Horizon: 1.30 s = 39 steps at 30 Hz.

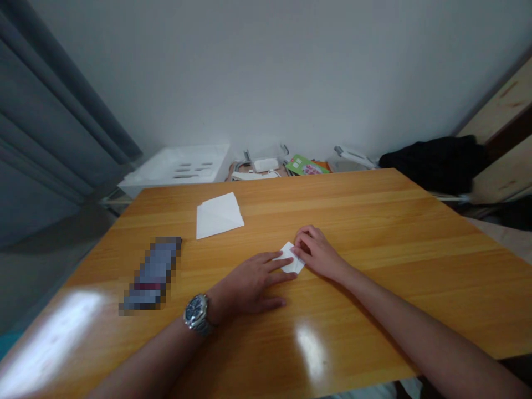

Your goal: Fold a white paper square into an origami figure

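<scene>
Broad wooden table (415, 233), with a white tray (164, 160) beyond its far edge. Beside the left edge, a dark pixelated object (155, 271), not identifiable; toward the far-left corner, flat white paper (219, 217). Left hand (252, 281): fingers splayed and unclenched, tips laid across the small folded paper. Right hand (319, 255): fingers curled, thumb and forefinger at the far-right side of the same piece; pinch or mere press not discernible. Folded paper (297, 265): midway between left and right edges; presumably light, pliable, easily creased or torn, prone to sliding; best steadied flat and taken by a corner.
</scene>
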### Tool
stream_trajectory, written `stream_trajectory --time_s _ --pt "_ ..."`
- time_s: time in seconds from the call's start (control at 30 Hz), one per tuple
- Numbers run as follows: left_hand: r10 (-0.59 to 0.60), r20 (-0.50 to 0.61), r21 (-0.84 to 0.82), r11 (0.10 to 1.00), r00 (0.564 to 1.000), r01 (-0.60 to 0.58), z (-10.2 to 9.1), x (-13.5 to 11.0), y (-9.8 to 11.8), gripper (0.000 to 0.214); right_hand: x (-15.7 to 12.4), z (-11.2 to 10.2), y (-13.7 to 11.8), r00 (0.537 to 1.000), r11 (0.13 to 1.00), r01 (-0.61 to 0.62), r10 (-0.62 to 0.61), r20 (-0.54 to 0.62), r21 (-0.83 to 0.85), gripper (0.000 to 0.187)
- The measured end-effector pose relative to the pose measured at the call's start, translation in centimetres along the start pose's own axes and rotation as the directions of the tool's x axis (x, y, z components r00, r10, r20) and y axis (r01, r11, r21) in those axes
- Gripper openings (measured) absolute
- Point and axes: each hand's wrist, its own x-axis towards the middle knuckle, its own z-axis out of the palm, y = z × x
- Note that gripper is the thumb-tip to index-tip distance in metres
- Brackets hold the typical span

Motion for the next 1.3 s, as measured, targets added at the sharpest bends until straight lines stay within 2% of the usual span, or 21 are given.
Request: stream_trajectory --time_s 0.1,0.37,0.77,0.9,1.07,1.2,1.3 --pt "-0.011 -0.014 0.003 1.000 1.000 0.012 -0.2 0.0 0.0 0.060 -0.2 -0.4 0.1 1.000 0.999 0.007 -0.007 0.017 0.045 0.008" --pt "-0.032 -0.029 0.015 0.999 0.999 0.033 0.0 -0.2 -0.6 0.063 -0.7 -0.7 0.0 0.998 1.000 0.025 -0.024 0.062 -0.015 0.041" --pt "-0.050 -0.004 0.003 0.999 0.999 0.050 -0.1 -0.1 -0.5 0.062 -0.5 -0.1 0.1 0.995 0.997 -0.057 0.061 0.078 -0.047 0.048" --pt "-0.033 -0.029 -0.016 0.999 0.999 0.032 0.1 -0.2 -0.7 0.063 -0.3 -0.1 -0.1 0.994 0.997 -0.067 0.070 0.084 -0.033 0.047" --pt "-0.045 -0.046 -0.016 0.999 0.998 0.045 0.3 -0.3 -0.9 0.063 -0.1 -0.2 0.0 0.996 0.997 -0.061 0.064 0.065 -0.046 0.035" --pt "-0.048 -0.051 -0.018 0.999 0.998 0.047 0.3 -0.3 -0.8 0.062 0.2 0.0 0.6 0.996 0.988 -0.090 0.090 -0.011 -0.127 0.021" --pt "-0.047 -0.028 -0.006 0.999 0.999 0.046 0.2 -0.2 -0.7 0.062 0.5 0.2 0.8 0.992 0.976 -0.125 0.121 -0.034 -0.177 0.020"
